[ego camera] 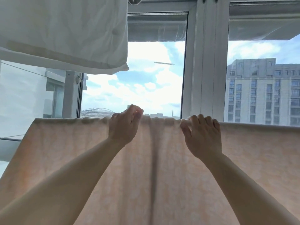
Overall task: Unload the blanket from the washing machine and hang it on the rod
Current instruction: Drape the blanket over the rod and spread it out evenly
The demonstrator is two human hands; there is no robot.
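A pale peach blanket [162, 168] with a faint white pattern hangs draped over a horizontal rod, which the cloth hides along its top edge. It fills the lower half of the view, and a dark vertical fold runs down its middle. My left hand [124, 125] is at the top fold left of centre, its fingers curled over the edge and gripping the cloth. My right hand [203, 132] pinches the top fold right of centre between thumb and curled fingers. The cloth between the two hands is slightly bunched.
A white quilt [65, 33] hangs overhead at the upper left. Directly behind the blanket stand white-framed windows [204, 65], with sky and an apartment building [263, 91] outside. A thin line [24, 70] crosses the left pane.
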